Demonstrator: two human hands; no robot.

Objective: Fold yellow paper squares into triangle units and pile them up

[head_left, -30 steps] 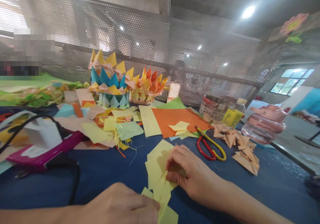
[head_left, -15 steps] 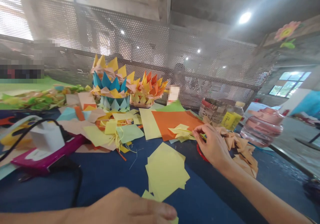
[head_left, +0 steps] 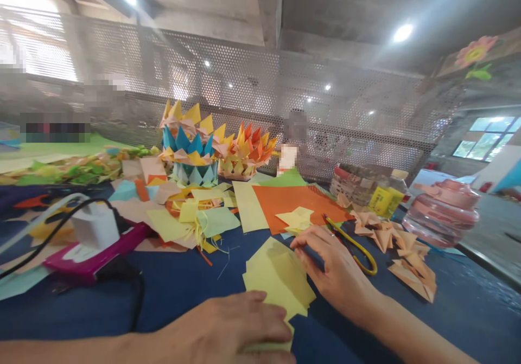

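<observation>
A stack of pale yellow paper squares (head_left: 277,277) lies fanned on the blue table. My left hand (head_left: 228,329) rests over its lower end, fingers spread, on a pale yellow sheet. Above the stack's right edge is my right hand (head_left: 329,263), fingers curved and slightly apart, with nothing visible in them. Just beyond it, a folded yellow paper piece (head_left: 296,219) lies on orange paper (head_left: 285,198). Yellow-handled scissors (head_left: 358,247) lie to the right of that hand, partly hidden by it.
Folded tan paper pieces (head_left: 391,234), a yellow-labelled bottle (head_left: 386,197) and a pink water bottle (head_left: 442,212) stand or lie at right. Paper crowns (head_left: 195,158) are behind. A magenta power strip (head_left: 95,253) with cables and paper scraps (head_left: 220,220) lies left.
My right hand has moved from the folded yellow piece down toward the stack and let go of it. My left hand has moved up onto the stack. The view has shifted slightly.
</observation>
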